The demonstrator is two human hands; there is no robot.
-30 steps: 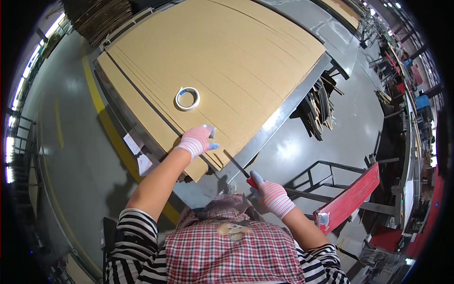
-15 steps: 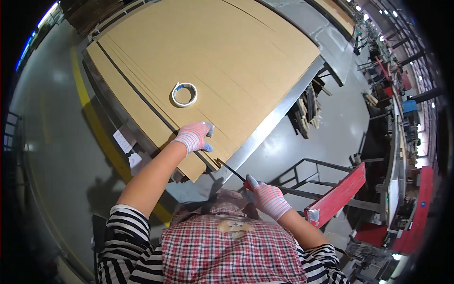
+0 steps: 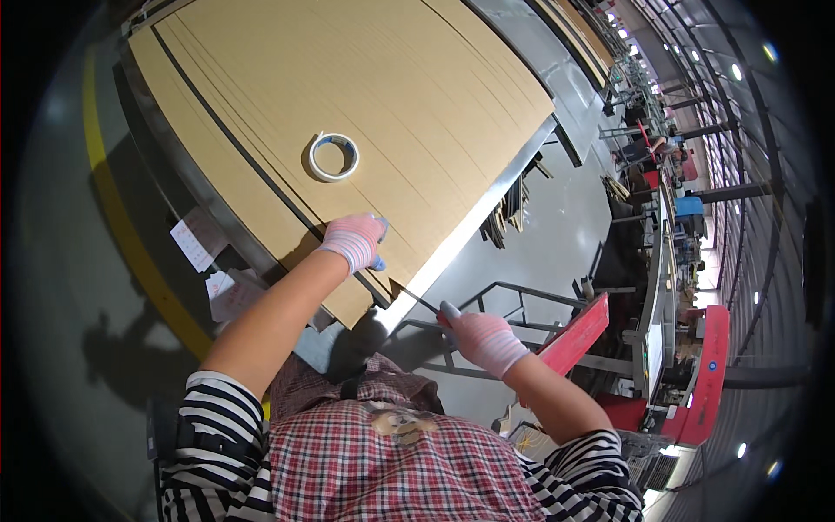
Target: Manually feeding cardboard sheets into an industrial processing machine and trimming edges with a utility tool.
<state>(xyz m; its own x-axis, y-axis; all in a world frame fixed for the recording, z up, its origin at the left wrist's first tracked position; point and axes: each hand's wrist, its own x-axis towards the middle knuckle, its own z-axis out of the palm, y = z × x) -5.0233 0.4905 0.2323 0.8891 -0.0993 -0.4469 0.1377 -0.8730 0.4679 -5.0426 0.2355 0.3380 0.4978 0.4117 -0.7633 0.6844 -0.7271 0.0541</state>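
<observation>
A large brown cardboard sheet [image 3: 409,113] lies on a metal-edged table, with a narrow black strip [image 3: 228,131] running along its left side. My left hand [image 3: 352,242], in a pink striped glove with grey-blue fingertips, rests on the sheet beside this strip near the close corner. Its thumb and forefinger are apart, and nothing shows between them. My right hand [image 3: 490,341], gloved alike, is closed round the red handle of a thin dark-shafted tool [image 3: 424,304]. The shaft reaches to the sheet's near edge; its exact kind cannot be made out. A white tape roll [image 3: 334,178] lies farther up the sheet.
Paper sheets [image 3: 193,244] hang at the table's left side, above a yellow floor line [image 3: 117,217]. To the right stand a dark metal frame [image 3: 522,296] and a red board [image 3: 574,335]. Dark strips [image 3: 507,213] are bundled beyond the table's right edge.
The whole view has shifted, so the table appears farther left and higher. Both hands stay near the same corner, the tool still in my right hand at the sheet's edge.
</observation>
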